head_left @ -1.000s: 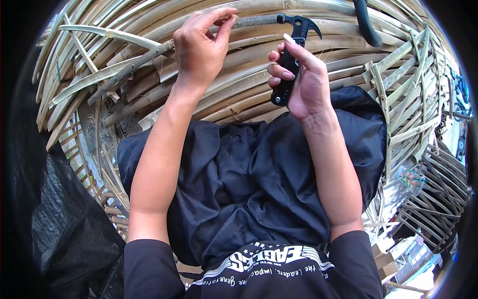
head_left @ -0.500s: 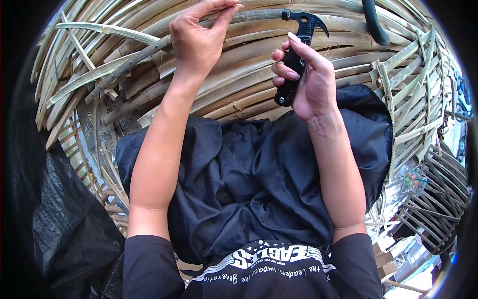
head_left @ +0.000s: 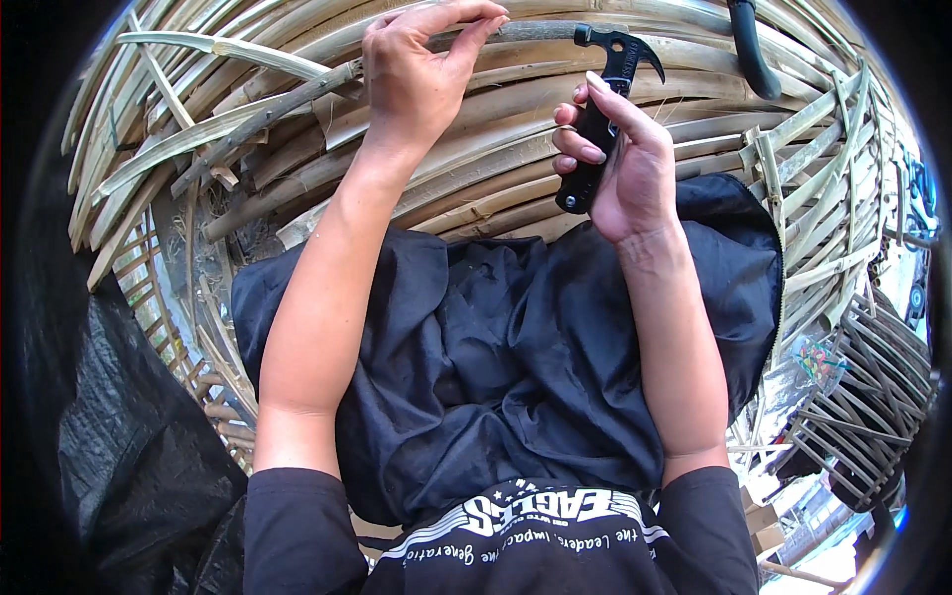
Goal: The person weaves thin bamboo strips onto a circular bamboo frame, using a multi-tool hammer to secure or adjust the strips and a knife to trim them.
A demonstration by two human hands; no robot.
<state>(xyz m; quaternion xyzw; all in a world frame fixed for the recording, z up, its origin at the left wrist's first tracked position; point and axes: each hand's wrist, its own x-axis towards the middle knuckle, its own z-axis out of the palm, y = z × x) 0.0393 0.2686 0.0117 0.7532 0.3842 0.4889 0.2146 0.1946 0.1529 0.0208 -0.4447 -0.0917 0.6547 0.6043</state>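
Note:
My right hand [head_left: 640, 164] is wrapped round the handle of a small black claw hammer [head_left: 619, 67]. Its head points up, with the claw to the right and the striking face to the left, beside a long grey stick [head_left: 540, 32]. Over that stick, my left hand [head_left: 418, 84] is closed in a pinch, thumb and forefinger meeting near the top edge. Whatever the fingertips hold is too small to make out. The stick lies across bowed, split bamboo strips [head_left: 496, 139], and my left hand covers part of it.
Black cloth [head_left: 496, 337] covers my lap. A dark curved bar [head_left: 752, 59] hangs down at the top right. Dark sheeting [head_left: 129, 436] lies at the left, loose woven slats [head_left: 828, 178] rise at the right, and a slatted frame [head_left: 863, 397] stands farther right.
My left hand has shifted a little to the right along the stick, still pinched. My right hand and the hammer have moved slightly right and down.

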